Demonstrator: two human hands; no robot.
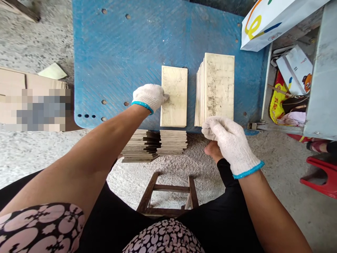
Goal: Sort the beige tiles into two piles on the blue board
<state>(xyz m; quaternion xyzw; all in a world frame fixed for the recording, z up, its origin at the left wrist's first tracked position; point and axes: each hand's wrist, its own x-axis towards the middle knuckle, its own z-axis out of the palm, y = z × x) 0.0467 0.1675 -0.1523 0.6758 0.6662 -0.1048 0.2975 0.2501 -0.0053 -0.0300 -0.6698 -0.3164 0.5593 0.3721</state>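
Observation:
My left hand (pixel 149 95), in a white knit glove with a blue cuff, is closed at the left edge of a cream rectangular board (pixel 175 96) on the blue table. A fingertip or thumb lies over that edge; the other fingers are curled and partly hidden. At the near edge of a taller stack of similar boards (pixel 220 84), my right hand (pixel 223 135) has its gloved fingers bent together. Whether anything is pinched in them is hidden. Dark smudges mark the top board of this stack, whose layers fan out on its left side.
Beyond the near edge of the blue table (pixel 118 52) are more stacked boards (pixel 172 142) and a wooden stool (pixel 171 188). A white paper bag (pixel 263 28) stands at the far right, above an open drawer (pixel 267 84) with bags inside. Cardboard (pixel 13 82) lies left, a red stool (pixel 322 175) right.

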